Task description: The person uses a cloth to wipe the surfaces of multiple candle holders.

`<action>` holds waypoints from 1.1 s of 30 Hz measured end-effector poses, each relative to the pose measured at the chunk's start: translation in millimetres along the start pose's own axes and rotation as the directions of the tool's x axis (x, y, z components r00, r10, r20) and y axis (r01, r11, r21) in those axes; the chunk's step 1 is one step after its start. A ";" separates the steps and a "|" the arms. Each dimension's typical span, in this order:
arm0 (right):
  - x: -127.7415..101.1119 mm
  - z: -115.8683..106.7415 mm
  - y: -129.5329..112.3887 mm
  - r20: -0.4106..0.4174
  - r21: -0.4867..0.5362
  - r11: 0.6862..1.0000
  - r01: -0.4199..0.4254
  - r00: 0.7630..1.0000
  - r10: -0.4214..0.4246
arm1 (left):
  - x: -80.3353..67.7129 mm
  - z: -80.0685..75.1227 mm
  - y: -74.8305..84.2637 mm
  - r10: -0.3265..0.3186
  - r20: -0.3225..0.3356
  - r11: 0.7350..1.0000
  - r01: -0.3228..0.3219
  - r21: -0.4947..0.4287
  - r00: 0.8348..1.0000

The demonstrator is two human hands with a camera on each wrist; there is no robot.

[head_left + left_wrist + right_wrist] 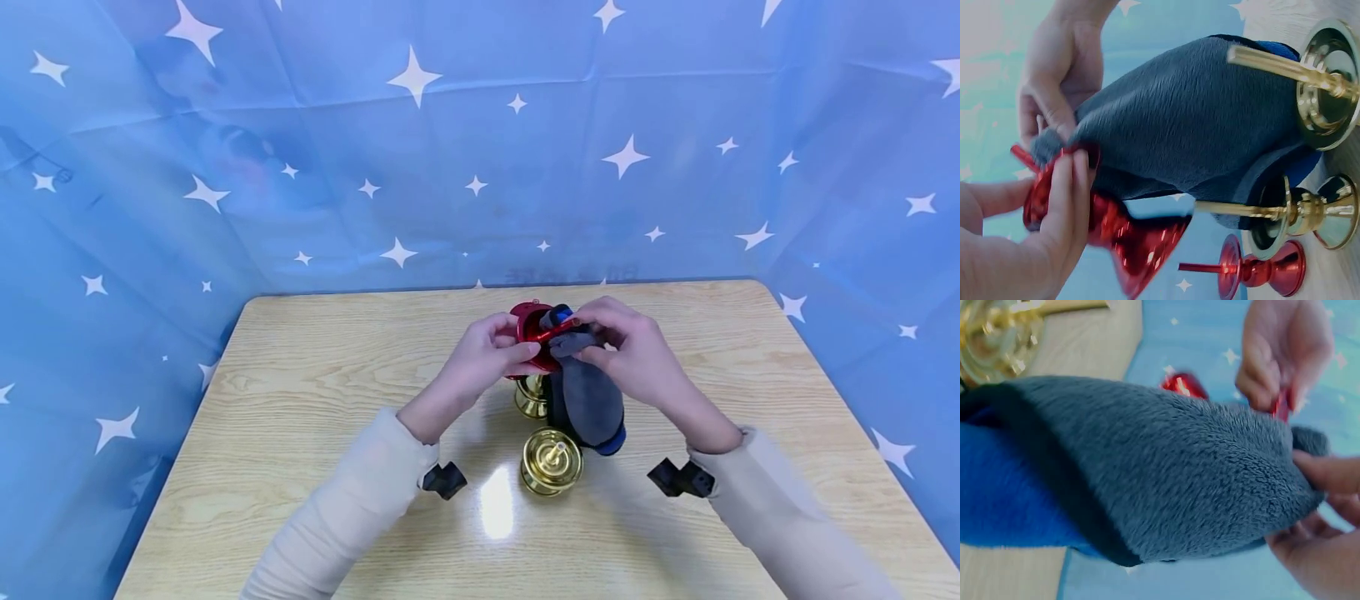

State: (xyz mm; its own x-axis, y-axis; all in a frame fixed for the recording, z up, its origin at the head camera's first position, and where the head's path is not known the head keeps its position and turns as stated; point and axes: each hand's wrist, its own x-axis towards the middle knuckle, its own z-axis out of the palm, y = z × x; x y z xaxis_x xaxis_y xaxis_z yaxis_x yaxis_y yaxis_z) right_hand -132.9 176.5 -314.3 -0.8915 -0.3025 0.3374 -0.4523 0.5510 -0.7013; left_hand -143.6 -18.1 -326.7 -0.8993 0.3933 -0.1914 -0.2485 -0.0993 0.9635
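A shiny red metal candle holder (1147,250), with a dish and a thin central rod, is held up in my left hand (487,354). The fingers of that hand grip the dish rim, and the flared base points down in the left wrist view. My right hand (633,346) pinches a plush cloth (592,400), grey on one side and blue on the other. A bunched corner of the cloth lies at the dish beside the red rod (555,330). The rest of it hangs down toward the table.
A gold candle holder (551,458) stands upright nearest me on the wooden table (337,400). Another gold one (531,402) stands behind it, partly covered by the held things. A second red candle holder (1288,269) stands farther back. A blue starred curtain (465,150) surrounds the table.
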 end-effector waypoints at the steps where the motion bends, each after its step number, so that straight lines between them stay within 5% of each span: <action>1: 1.2 -2.9 0.8 0.011 0.001 1.000 0.028 1.000 -0.028 | -0.6 -1.0 1.7 -0.011 0.025 1.000 0.011 -0.007 1.000; 4: 4.3 -9.5 3.0 0.027 -0.002 0.996 0.088 0.996 -0.088 | -1.7 -2.8 5.1 -0.024 0.075 0.999 0.026 -0.030 0.997; 11: -1.5 -10.3 6.1 -0.002 0.054 0.994 0.091 0.996 -0.091 | -1.1 -4.4 3.8 -0.001 0.022 0.998 0.002 -0.062 1.000; 18: -6.4 -6.0 3.1 -0.032 0.146 0.989 0.035 0.999 -0.031 | -2.3 -6.2 0.1 0.040 0.080 0.995 -0.047 0.093 0.996; 23: -5.6 -2.3 1.3 -0.035 0.178 0.984 0.002 0.999 0.004 | -1.5 -3.6 -3.7 0.104 0.021 0.980 -0.106 0.166 0.994; 26: -5.7 0.3 -0.2 -0.034 0.188 0.982 0.001 0.999 0.006 | -2.1 -2.6 -4.2 0.161 -0.023 0.947 -0.148 0.284 0.987; 30: -5.6 1.4 -1.7 -0.051 0.197 0.980 -0.011 0.998 0.021 | -4.4 -2.3 -2.0 0.254 -0.085 0.844 -0.178 0.506 0.964; 33: -4.6 0.0 -1.8 -0.065 0.192 0.981 -0.027 0.997 0.040 | -5.0 -2.9 -1.1 0.319 -0.079 0.781 -0.214 0.587 0.944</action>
State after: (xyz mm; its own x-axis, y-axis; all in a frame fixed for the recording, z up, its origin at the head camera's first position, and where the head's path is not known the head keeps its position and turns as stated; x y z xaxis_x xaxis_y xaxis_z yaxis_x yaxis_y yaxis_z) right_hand -128.0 176.9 -314.6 -0.9088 -0.2287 0.3490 -0.4145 0.3990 -0.8179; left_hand -139.8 -22.6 -327.4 -0.9572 0.2671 0.1116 0.2098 0.3746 0.9032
